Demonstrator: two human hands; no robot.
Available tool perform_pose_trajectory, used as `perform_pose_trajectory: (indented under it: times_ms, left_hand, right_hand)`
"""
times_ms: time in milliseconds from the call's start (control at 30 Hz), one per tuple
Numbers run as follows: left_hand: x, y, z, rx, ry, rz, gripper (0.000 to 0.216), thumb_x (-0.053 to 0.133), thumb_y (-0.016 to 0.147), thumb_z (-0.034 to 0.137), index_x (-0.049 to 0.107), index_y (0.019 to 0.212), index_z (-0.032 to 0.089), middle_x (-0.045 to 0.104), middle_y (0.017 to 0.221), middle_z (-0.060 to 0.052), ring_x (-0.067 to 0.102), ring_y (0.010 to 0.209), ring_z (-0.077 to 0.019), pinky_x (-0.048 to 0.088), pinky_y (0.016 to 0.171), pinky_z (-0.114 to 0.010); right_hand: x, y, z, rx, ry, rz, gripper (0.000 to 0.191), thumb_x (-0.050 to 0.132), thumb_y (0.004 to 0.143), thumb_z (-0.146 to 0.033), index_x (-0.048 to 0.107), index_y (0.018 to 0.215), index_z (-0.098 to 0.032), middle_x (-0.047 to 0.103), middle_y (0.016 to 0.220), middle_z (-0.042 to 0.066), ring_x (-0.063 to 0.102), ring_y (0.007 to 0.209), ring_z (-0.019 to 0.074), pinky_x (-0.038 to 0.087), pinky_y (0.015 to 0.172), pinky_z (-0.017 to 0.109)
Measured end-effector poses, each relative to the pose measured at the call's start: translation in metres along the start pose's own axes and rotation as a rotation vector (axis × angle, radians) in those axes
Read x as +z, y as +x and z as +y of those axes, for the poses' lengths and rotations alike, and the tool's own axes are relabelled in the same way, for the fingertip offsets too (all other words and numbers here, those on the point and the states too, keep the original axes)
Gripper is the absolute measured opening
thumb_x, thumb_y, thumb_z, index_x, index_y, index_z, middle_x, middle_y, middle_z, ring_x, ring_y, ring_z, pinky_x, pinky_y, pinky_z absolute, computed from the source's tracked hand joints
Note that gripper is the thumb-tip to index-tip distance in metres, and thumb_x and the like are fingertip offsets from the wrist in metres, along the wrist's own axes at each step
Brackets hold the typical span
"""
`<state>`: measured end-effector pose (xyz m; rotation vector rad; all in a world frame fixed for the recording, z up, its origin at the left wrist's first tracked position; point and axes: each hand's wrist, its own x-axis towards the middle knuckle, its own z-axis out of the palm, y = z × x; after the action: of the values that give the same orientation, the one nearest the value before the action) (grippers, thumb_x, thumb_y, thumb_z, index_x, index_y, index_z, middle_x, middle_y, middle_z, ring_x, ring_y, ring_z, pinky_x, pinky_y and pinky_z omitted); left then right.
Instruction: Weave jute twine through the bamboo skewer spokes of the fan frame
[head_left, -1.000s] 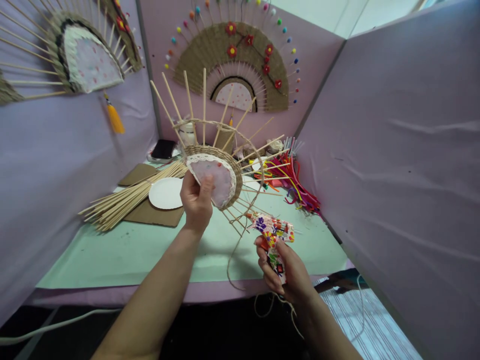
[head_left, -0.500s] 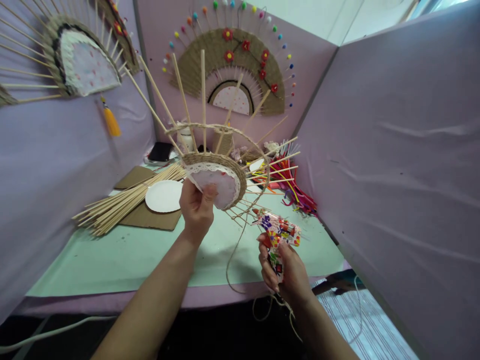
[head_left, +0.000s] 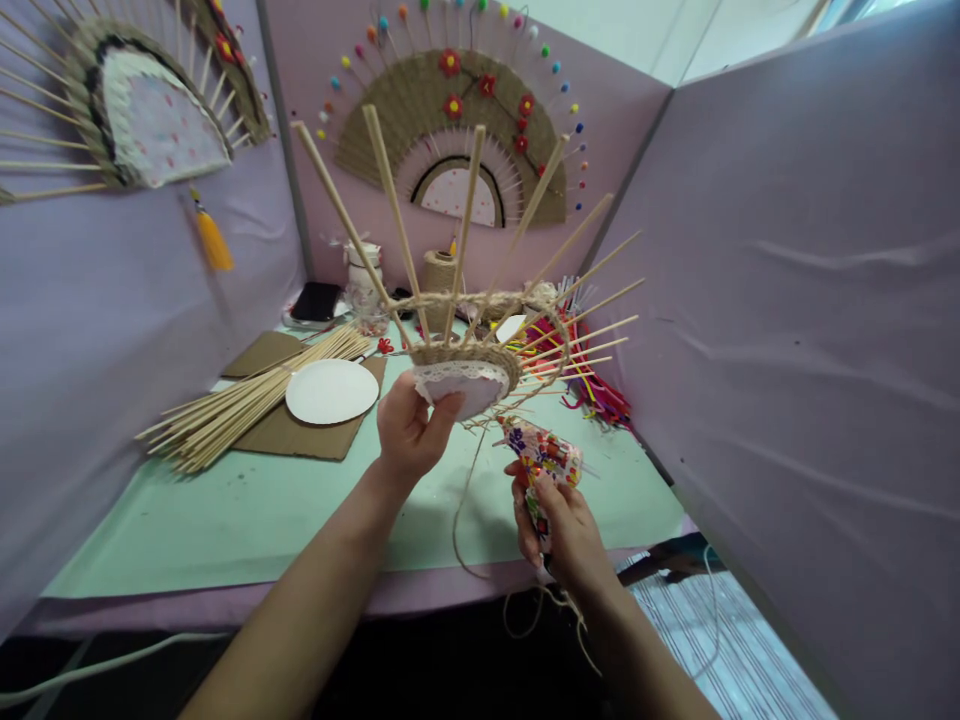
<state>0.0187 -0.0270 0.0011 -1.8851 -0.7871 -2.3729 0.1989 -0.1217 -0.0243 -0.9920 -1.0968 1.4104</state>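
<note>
Our left hand is clamped on the half-round fan, its thumb pressed on the front of the pale fabric panel and its other fingers curled around the edge. We hold the fan up over the green table cover, near the middle of our view and tipped so that the panel looks foreshortened. White scalloped lace trims the curve of that panel, and outside the lace runs a tight band of woven tan twine. From the band, pale wooden sticks spread like rays, the upper ones standing tall and the others reaching out to the right. Farther out, a looser ring of twine crosses the sticks, with clear gaps between it and the woven band. A loose strand hangs from the fan's lower side and curves down toward the table's front edge.

Our right hand is wrapped around the grip of a flower-patterned glue gun, just beside the fan's lower right side. Its nozzle points left at the lowest sticks; they crowd together there, so we cannot quite tell whether the tip touches them. To the left, a bundle of sticks and a white oval disc lie on brown cardboard.
</note>
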Motion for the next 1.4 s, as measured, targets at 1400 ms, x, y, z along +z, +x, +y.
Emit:
perform_pose_trajectory:
  times_ms: [1400]
  left_hand:
    - [-0.0021,0.0006,0.006,0.135,0.087,-0.079,0.023,0.067,0.08,0.029,0.063,0.1,0.019,0.068,0.078,-0.001,0.061,0.064,-0.0122,0.05,0.06,-0.023]
  right_hand:
    - [-0.0034,0.0039,0.0022,0.019,-0.109,0.04,0.049,0.05,0.088,-0.057,0.058,0.107,-0.013,0.047,0.043,-0.008,0.038,0.029,0.0067,0.03,0.031,0.017]
